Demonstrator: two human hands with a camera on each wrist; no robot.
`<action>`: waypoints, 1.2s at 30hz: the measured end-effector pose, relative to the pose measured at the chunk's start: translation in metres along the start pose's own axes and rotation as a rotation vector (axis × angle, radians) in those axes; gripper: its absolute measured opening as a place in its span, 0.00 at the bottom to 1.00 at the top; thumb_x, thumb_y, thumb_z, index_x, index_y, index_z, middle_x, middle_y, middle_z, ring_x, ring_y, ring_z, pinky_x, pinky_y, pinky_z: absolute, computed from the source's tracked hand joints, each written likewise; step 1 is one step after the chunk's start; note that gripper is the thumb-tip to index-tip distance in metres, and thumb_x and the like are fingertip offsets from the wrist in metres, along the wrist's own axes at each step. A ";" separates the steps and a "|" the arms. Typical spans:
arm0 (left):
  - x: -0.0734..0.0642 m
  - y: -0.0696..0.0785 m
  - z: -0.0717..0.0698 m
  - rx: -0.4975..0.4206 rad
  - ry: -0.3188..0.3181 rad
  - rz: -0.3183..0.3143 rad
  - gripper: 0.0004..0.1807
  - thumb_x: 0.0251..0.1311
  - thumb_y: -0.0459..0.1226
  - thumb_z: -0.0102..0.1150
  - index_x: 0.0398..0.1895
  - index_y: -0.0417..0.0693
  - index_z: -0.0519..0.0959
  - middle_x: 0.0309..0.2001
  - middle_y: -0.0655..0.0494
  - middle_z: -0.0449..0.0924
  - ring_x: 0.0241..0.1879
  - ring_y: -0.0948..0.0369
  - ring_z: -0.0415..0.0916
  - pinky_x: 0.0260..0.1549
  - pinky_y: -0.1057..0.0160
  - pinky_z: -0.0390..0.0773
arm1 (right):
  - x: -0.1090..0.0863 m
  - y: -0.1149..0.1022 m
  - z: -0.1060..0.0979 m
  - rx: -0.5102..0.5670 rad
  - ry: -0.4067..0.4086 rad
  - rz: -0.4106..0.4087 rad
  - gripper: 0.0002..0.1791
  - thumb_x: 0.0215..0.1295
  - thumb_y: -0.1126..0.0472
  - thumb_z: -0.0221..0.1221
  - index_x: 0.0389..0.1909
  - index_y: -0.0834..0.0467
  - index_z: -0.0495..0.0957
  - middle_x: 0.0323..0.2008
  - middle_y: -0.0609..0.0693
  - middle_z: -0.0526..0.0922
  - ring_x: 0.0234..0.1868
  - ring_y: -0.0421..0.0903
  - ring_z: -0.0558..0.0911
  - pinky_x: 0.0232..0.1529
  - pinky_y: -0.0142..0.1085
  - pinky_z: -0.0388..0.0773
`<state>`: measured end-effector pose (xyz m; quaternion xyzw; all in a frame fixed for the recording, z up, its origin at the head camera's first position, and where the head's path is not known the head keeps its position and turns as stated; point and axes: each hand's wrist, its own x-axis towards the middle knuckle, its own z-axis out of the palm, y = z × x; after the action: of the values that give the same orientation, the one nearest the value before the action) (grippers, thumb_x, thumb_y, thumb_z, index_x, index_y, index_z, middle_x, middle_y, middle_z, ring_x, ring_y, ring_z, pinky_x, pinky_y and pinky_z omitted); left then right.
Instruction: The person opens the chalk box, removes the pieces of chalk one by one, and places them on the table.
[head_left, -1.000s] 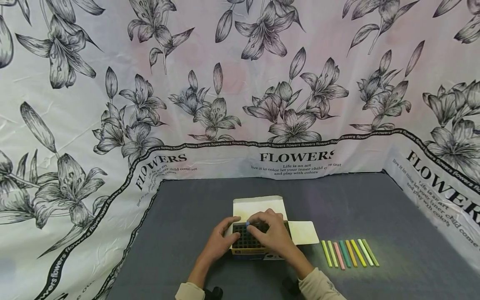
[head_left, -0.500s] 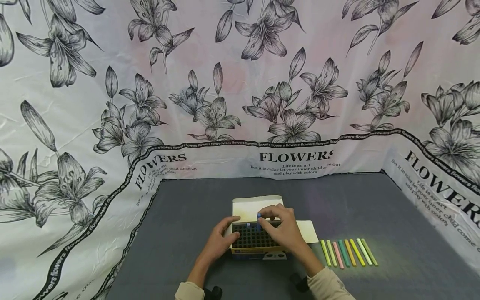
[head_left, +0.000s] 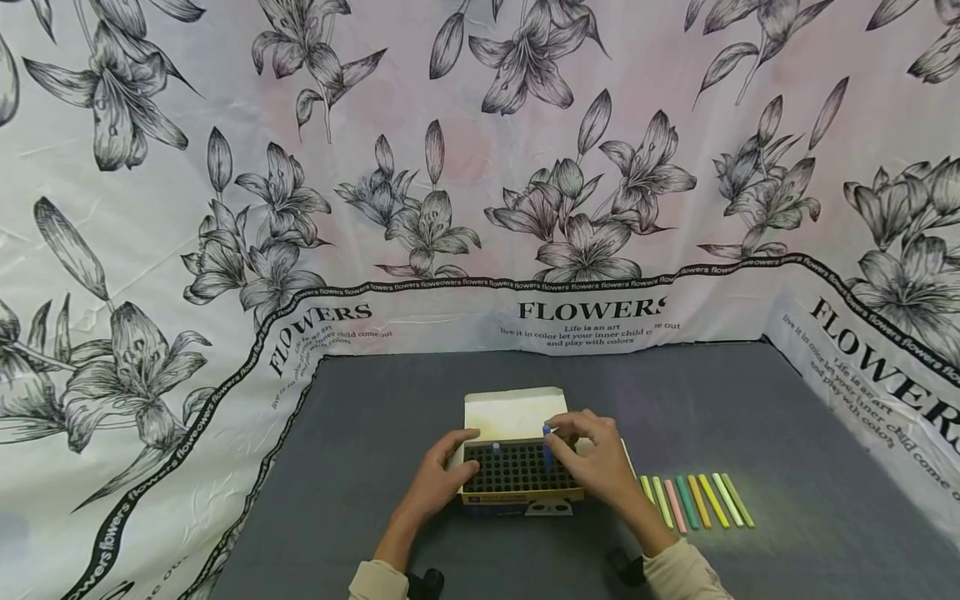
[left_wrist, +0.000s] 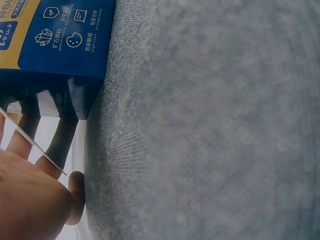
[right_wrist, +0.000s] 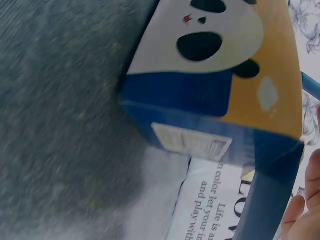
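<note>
An opened chalk box [head_left: 491, 500] stands on the table, its top filled by a black holder with rows of round holes. One blue chalk stick [head_left: 496, 448] pokes up from the back rows at left. My right hand [head_left: 596, 462] pinches another blue chalk stick [head_left: 547, 437] upright over the right part of the holder; whether its lower end sits in a hole I cannot tell. My left hand [head_left: 437, 479] grips the box's left end, thumb at the front edge and index finger at the back corner. In the left wrist view its fingers lie against the box's blue side [left_wrist: 65, 45].
Right of the box, several coloured chalk sticks [head_left: 697, 504] lie in a row on the dark grey tabletop [head_left: 810, 500]. The box's white lid [head_left: 513, 412] is folded back. A flower-printed cloth [head_left: 450, 321] borders the table at the back and sides.
My right hand has moved rightward over the holder, carrying a blue chalk stick. The blue stick at left, by its fingers a second ago, now stands apart from it. My left hand has stayed put.
</note>
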<state>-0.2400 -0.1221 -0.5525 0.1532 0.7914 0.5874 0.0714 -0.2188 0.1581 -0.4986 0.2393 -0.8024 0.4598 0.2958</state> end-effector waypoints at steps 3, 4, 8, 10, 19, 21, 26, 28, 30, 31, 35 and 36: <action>0.001 0.000 0.001 -0.001 -0.002 -0.004 0.25 0.70 0.39 0.59 0.69 0.66 0.73 0.72 0.50 0.69 0.44 0.55 0.71 0.37 0.57 0.74 | -0.002 0.002 -0.006 0.024 0.021 -0.012 0.16 0.54 0.72 0.71 0.41 0.52 0.86 0.25 0.42 0.85 0.28 0.43 0.75 0.48 0.37 0.57; 0.001 0.000 0.001 -0.001 -0.003 -0.004 0.25 0.70 0.39 0.59 0.69 0.66 0.73 0.72 0.50 0.69 0.44 0.55 0.71 0.37 0.57 0.74 | -0.003 0.003 -0.008 0.027 0.027 -0.015 0.16 0.54 0.73 0.71 0.41 0.52 0.87 0.25 0.42 0.85 0.28 0.43 0.74 0.47 0.37 0.56; 0.002 0.000 0.001 0.000 -0.003 0.000 0.25 0.71 0.39 0.59 0.70 0.64 0.73 0.72 0.49 0.69 0.44 0.55 0.71 0.37 0.58 0.74 | -0.006 0.008 -0.019 0.020 0.044 -0.032 0.17 0.52 0.74 0.71 0.41 0.54 0.87 0.26 0.45 0.85 0.28 0.41 0.74 0.46 0.34 0.56; 0.002 0.000 0.001 -0.003 -0.002 0.006 0.26 0.71 0.38 0.59 0.70 0.63 0.73 0.72 0.48 0.69 0.46 0.54 0.71 0.37 0.58 0.74 | -0.008 0.010 -0.025 0.005 0.044 -0.025 0.17 0.52 0.75 0.71 0.41 0.54 0.87 0.26 0.45 0.85 0.29 0.39 0.74 0.46 0.33 0.57; 0.000 0.003 0.001 -0.013 0.009 -0.007 0.26 0.69 0.38 0.61 0.70 0.62 0.73 0.74 0.48 0.66 0.54 0.52 0.70 0.41 0.56 0.72 | -0.016 0.014 -0.047 0.002 0.085 0.022 0.16 0.52 0.79 0.68 0.40 0.62 0.86 0.25 0.48 0.85 0.29 0.36 0.75 0.45 0.32 0.58; -0.001 0.004 0.001 -0.007 0.011 -0.010 0.26 0.70 0.37 0.61 0.70 0.61 0.73 0.74 0.47 0.67 0.51 0.52 0.71 0.40 0.56 0.72 | -0.014 0.005 -0.053 -0.005 0.105 0.017 0.15 0.50 0.81 0.67 0.39 0.65 0.85 0.24 0.51 0.84 0.28 0.37 0.75 0.44 0.32 0.59; -0.001 0.004 0.001 -0.004 0.011 -0.012 0.26 0.70 0.38 0.61 0.70 0.62 0.73 0.73 0.48 0.67 0.50 0.54 0.70 0.40 0.57 0.72 | -0.013 -0.010 -0.069 -0.017 0.120 0.069 0.15 0.51 0.82 0.65 0.40 0.68 0.84 0.23 0.54 0.83 0.28 0.36 0.74 0.45 0.31 0.58; -0.001 0.004 0.001 -0.007 0.012 -0.014 0.26 0.70 0.38 0.61 0.70 0.62 0.72 0.74 0.48 0.67 0.53 0.53 0.70 0.40 0.56 0.72 | -0.017 -0.002 -0.074 -0.012 0.113 0.077 0.15 0.52 0.83 0.65 0.41 0.69 0.84 0.24 0.55 0.83 0.29 0.37 0.74 0.45 0.30 0.62; -0.001 0.004 0.001 -0.011 0.014 -0.016 0.26 0.70 0.38 0.61 0.70 0.62 0.73 0.74 0.48 0.67 0.54 0.53 0.70 0.41 0.56 0.72 | -0.023 0.010 -0.079 -0.010 0.113 0.074 0.15 0.51 0.84 0.64 0.41 0.70 0.84 0.24 0.55 0.84 0.29 0.36 0.75 0.46 0.29 0.63; -0.001 0.004 0.001 -0.012 0.014 -0.016 0.26 0.70 0.38 0.61 0.70 0.62 0.73 0.74 0.48 0.67 0.54 0.53 0.70 0.41 0.56 0.72 | -0.026 0.017 -0.081 -0.016 0.108 0.073 0.16 0.52 0.83 0.65 0.42 0.70 0.84 0.24 0.55 0.84 0.29 0.36 0.75 0.45 0.28 0.64; -0.001 0.004 0.001 -0.017 0.012 -0.012 0.26 0.70 0.38 0.61 0.70 0.62 0.73 0.73 0.47 0.67 0.52 0.52 0.70 0.40 0.56 0.72 | -0.037 0.033 -0.093 -0.026 0.096 0.106 0.17 0.54 0.81 0.66 0.45 0.66 0.85 0.26 0.51 0.86 0.31 0.33 0.77 0.45 0.25 0.65; -0.001 0.004 0.001 -0.016 0.011 -0.012 0.26 0.70 0.38 0.61 0.70 0.62 0.73 0.73 0.47 0.67 0.51 0.52 0.70 0.40 0.56 0.72 | -0.040 0.036 -0.096 -0.029 0.092 0.115 0.17 0.55 0.80 0.66 0.45 0.66 0.85 0.27 0.51 0.86 0.31 0.33 0.77 0.44 0.25 0.67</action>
<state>-0.2380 -0.1201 -0.5493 0.1447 0.7879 0.5942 0.0718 -0.1895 0.2633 -0.5088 0.1672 -0.8069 0.4749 0.3091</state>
